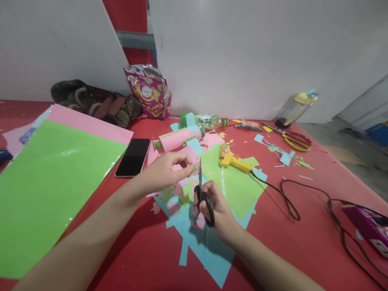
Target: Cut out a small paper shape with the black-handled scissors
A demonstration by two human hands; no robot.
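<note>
My left hand pinches a small piece of paper, green and pink as far as I can make out. Right beside that piece rise the blades of black-handled scissors, held in my right hand with the fingers through the loops. Below both hands, green and pink scraps lie scattered over blue paper. A yellow glue gun rests on a green sheet to the right of the scissors. Behind my left hand lies a roll wrapped in pink paper.
A phone and a large green sheet lie at left. Along the back are a snack bag, a green-labelled bottle and a clear container. More scissors lie at right, near black cable and a purple power strip.
</note>
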